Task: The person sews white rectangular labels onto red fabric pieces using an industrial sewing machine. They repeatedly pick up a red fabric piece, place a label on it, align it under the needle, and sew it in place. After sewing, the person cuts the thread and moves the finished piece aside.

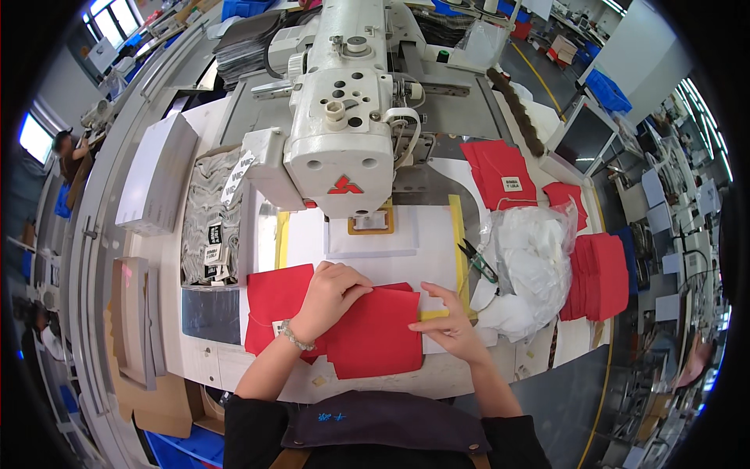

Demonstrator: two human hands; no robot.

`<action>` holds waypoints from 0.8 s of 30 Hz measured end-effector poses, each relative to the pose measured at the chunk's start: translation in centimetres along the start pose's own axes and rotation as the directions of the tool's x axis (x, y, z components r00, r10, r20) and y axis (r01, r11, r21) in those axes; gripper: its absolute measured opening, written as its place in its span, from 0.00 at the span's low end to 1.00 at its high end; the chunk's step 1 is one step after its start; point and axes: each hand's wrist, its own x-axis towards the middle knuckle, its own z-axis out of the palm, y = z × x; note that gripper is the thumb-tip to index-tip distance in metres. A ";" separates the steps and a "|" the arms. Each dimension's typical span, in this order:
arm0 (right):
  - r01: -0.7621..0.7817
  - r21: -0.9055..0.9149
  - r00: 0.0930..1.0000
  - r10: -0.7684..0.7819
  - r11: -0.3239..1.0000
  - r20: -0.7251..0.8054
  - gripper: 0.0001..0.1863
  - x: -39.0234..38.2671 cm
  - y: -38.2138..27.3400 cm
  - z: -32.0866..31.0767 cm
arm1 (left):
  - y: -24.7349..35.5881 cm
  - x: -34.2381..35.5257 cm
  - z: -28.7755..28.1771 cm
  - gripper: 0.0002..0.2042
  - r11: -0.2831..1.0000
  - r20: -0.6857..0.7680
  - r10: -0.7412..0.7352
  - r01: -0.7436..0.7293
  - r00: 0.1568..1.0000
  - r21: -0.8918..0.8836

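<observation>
A red fabric piece [376, 338] lies at the near edge of the table, in front of the sewing machine [341, 133]. At its upper left edge my left hand [330, 295] is closed, the fingertips pinching the cloth. My right hand [451, 324] is open beside the right edge, index finger and thumb apart, the thumb tip at or just over the cloth. More red fabric [283, 291] with a small white label lies under and left of my left wrist. Beyond the cloth, a framed clamp [370, 225] sits below the machine head on a white sheet with yellow strips.
Green-handled snips [478, 262] lie right of the sheet, beside a clear bag of white material [531, 258]. Red fabric stacks [598, 277] stand farther right. A box of grey labelled pieces [209, 219] and a white box [156, 176] are at left; a monitor [587, 137] stands at the far right.
</observation>
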 end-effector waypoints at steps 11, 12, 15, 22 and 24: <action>0.107 -0.357 0.993 -0.121 0.928 -0.017 0.29 2.2 -0.1 2.1 | -0.8 2.5 -0.5 0.13 0.998 -0.081 0.038 -0.035 0.996 0.043; 0.036 -0.311 0.988 -0.080 0.950 -0.131 0.29 2.2 -0.2 2.1 | -0.4 3.0 -0.3 0.17 0.991 -0.138 0.102 -0.088 0.985 0.103; -0.129 -0.154 0.921 0.061 0.980 -0.384 0.33 2.9 -1.0 1.3 | 0.8 3.1 0.1 0.29 0.965 -0.026 0.219 -0.212 0.975 0.154; -0.248 0.627 0.805 0.517 0.739 -0.291 0.44 2.0 1.5 0.2 | 0.1 2.2 4.7 0.30 0.860 0.303 0.358 -0.438 0.883 0.261; -0.271 0.620 0.815 0.518 0.736 -0.259 0.46 1.9 1.6 0.0 | -1.0 2.2 5.5 0.24 0.790 0.338 0.430 -0.530 0.837 0.308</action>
